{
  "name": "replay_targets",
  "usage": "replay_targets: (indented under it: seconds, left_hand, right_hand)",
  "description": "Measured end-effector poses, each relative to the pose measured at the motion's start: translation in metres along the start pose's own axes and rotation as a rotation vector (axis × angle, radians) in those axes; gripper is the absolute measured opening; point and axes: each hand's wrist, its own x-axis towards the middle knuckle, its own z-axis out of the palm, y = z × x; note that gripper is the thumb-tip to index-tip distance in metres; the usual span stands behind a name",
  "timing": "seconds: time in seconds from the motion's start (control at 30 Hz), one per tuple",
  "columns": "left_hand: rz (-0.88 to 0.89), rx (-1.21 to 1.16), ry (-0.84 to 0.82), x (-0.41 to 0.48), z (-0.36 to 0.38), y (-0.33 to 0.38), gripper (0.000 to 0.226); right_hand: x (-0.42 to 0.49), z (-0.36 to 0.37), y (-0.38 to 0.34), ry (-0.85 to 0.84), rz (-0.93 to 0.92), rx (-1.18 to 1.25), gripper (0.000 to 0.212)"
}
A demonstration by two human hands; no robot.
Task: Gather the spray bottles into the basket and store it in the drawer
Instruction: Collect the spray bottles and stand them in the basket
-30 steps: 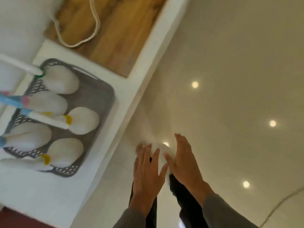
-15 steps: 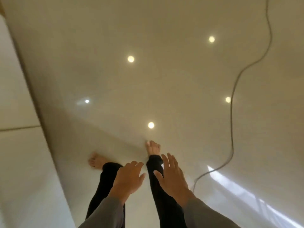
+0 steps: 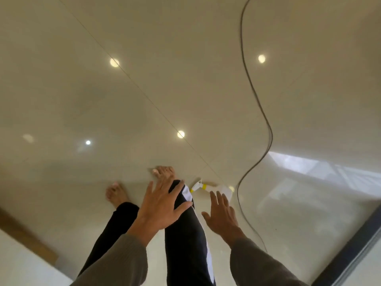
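Note:
A white spray bottle (image 3: 220, 189) with a yellow collar lies on its side on the glossy floor, just right of my right foot. My right hand (image 3: 221, 215) hovers directly above it, fingers spread, holding nothing, and covers part of the bottle's body. My left hand (image 3: 159, 205) is open too, fingers apart, over my right leg. The basket and the drawer are out of view.
A black cable (image 3: 268, 129) snakes across the floor to the right of the bottle. A white cabinet edge with a wooden strip (image 3: 26, 238) sits at the lower left. A dark frame (image 3: 350, 248) runs along the lower right. My bare feet stand mid-floor.
The view has swung away from the counter with the basket of bottles and down to the floor. A spray bottle has come into view under my right hand.

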Motion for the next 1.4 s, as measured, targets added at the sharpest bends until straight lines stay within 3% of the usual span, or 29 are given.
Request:
replay_targets:
  seconds: [0.13, 0.3, 0.63, 0.73, 0.8, 0.97, 1.13, 1.27, 1.4]
  left_hand:
    - [0.149, 0.095, -0.118, 0.065, 0.024, -0.016, 0.093]
    - [0.247, 0.190, -0.228, 0.152, 0.061, -0.058, 0.076]
    - [0.215, 0.228, -0.159, 0.198, 0.124, -0.120, 0.065]
    - [0.200, 0.243, -0.007, 0.170, 0.117, -0.126, 0.067]
    - [0.135, 0.193, 0.125, 0.140, 0.108, -0.121, 0.066]
    - [-0.157, -0.199, 0.345, 0.044, 0.079, -0.089, 0.046]
    - [-0.488, -0.794, 0.631, -0.073, 0.042, -0.065, 0.054]
    - [-0.630, -0.973, 0.840, -0.151, 0.013, -0.059, 0.078]
    - [-0.881, -1.096, 1.055, -0.212, -0.014, -0.073, 0.080]
  right_hand:
    - [0.079, 0.039, 0.010, -0.073, 0.072, -0.013, 0.086]
    - [0.178, 0.090, 0.021, -0.130, 0.163, -0.182, 0.086]
    - [0.246, 0.137, 0.045, 0.020, 0.022, -0.543, 0.058]
    - [0.227, 0.117, 0.031, 0.149, -0.018, -0.537, 0.043]
    - [0.207, 0.090, 0.007, 0.211, -0.039, -0.392, 0.040]
    - [0.129, 0.003, -0.090, 0.360, -0.257, -0.072, 0.037]
    - [0.017, -0.063, -0.210, 0.342, -0.530, 0.085, 0.039]
    - [-0.081, -0.081, -0.298, 0.321, -0.779, 0.085, 0.040]
    - [-0.161, -0.067, -0.365, 0.307, -0.960, 0.064, 0.039]
